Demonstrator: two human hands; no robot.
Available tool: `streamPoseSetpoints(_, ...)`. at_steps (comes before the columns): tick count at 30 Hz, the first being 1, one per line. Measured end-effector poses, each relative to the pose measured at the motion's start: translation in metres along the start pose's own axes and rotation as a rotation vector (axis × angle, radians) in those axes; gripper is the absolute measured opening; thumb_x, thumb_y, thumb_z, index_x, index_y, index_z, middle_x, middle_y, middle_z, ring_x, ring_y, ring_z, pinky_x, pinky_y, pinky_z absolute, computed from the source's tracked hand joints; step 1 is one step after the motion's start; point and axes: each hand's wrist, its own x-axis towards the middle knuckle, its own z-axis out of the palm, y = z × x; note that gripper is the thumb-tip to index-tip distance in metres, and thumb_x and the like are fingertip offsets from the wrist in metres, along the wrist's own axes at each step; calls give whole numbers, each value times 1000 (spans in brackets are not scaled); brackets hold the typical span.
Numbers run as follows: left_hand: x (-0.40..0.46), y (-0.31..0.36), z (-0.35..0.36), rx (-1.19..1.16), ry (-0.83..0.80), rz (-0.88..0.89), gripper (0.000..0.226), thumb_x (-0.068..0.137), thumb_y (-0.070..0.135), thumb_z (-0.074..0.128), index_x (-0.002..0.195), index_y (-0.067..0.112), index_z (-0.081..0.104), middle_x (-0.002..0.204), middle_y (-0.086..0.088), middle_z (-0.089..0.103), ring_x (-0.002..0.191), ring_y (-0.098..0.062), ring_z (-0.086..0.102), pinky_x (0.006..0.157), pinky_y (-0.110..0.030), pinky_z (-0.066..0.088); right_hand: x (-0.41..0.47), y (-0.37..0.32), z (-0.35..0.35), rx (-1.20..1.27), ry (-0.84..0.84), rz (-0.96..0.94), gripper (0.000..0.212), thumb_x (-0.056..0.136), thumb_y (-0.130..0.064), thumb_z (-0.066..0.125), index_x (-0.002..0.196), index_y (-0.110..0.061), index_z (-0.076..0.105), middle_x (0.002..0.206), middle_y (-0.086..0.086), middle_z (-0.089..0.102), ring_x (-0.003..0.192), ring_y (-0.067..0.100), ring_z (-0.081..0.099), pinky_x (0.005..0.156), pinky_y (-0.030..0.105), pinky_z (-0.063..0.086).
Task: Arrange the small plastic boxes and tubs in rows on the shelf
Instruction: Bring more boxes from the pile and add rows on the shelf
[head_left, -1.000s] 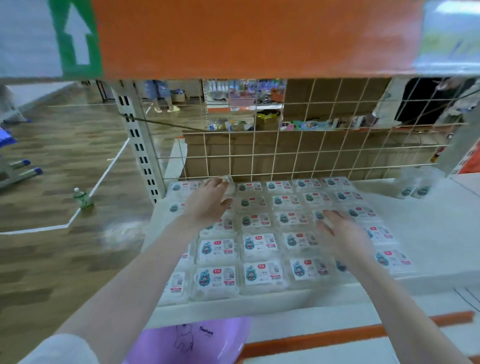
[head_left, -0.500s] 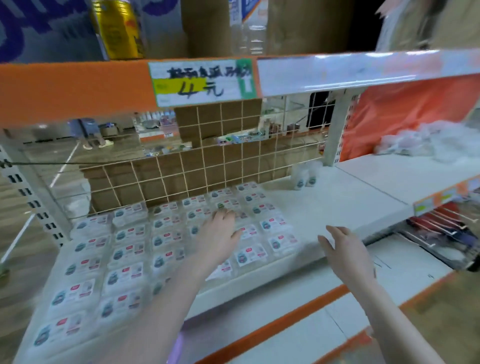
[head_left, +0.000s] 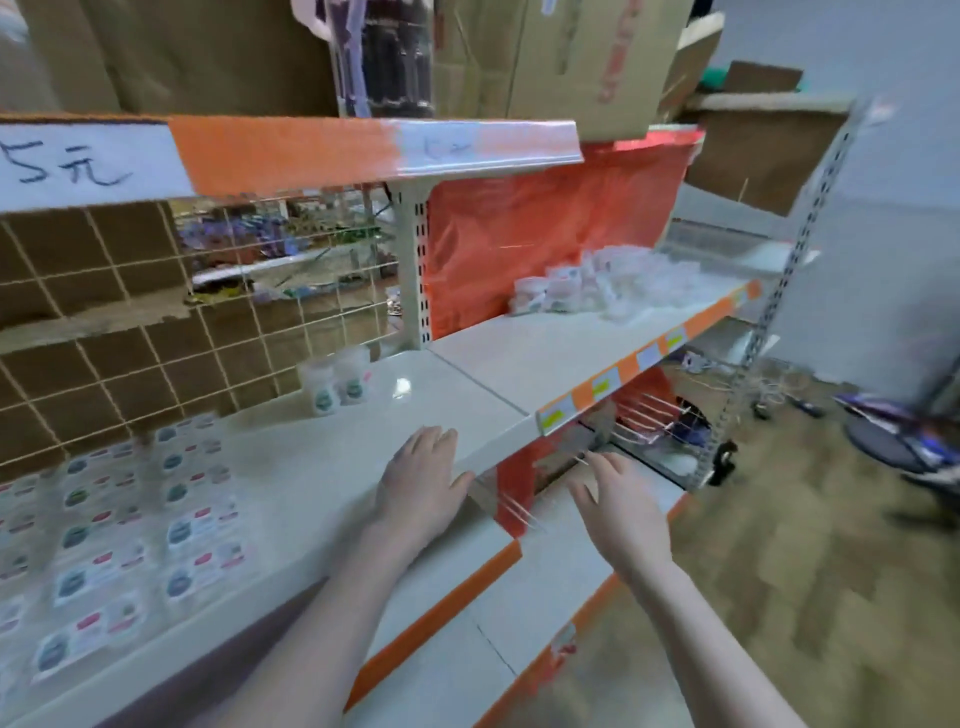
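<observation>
Flat labelled plastic boxes (head_left: 119, 525) lie in rows on the white shelf (head_left: 322, 457) at the left, blurred by motion. Two small white tubs (head_left: 337, 387) stand near the wire grid at the back. A loose heap of clear boxes and tubs (head_left: 608, 283) lies on the neighbouring shelf to the right. My left hand (head_left: 421, 486) hovers over the bare shelf near its front edge, fingers straight, holding nothing. My right hand (head_left: 621, 509) is out in front of the shelf edge, fingers spread, also holding nothing.
An orange price rail (head_left: 291, 150) of the upper shelf overhangs the work area. Cardboard cartons (head_left: 587, 57) sit on top. A wire grid (head_left: 156, 322) backs the shelf. A lower shelf (head_left: 519, 597) juts out below. Wooden floor (head_left: 810, 571) and a wheeled rack lie to the right.
My view has swung right, from the rows of boxes toward the heap on the neighbouring shelf. Both hands left the boxes and moved right, holding nothing.
</observation>
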Motion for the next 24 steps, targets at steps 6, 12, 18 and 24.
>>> streamPoseSetpoints(6,53,52,17,2,11,52,53,94,40,46,139,14,37,143,-4,38,134,-19,31,107,-31,27,41,57,-7,-39,45,46,30,92,-30,53,109,-6,60,111,10,59,106,27,51,84,35,40)
streamPoseSetpoints(12,122,73,43,-10,25,94,56,95,43,45,141,16,33,145,-2,35,134,-19,30,104,-31,31,101,90,15,-59,56,57,32,91,-31,53,110,-6,59,113,7,58,108,25,49,87,32,38)
streamPoseSetpoints(18,211,88,73,-46,-37,111,65,94,47,46,147,17,26,154,-5,24,141,-18,20,111,-29,19,186,125,26,-150,59,8,30,91,-33,49,114,-15,55,108,2,56,104,22,49,90,30,37)
streamPoseSetpoints(24,282,104,82,-60,-40,124,63,95,46,45,148,18,24,155,-4,22,142,-17,19,111,-30,21,256,147,29,-208,60,51,28,89,-28,51,105,-5,56,97,10,55,96,30,51,76,34,34)
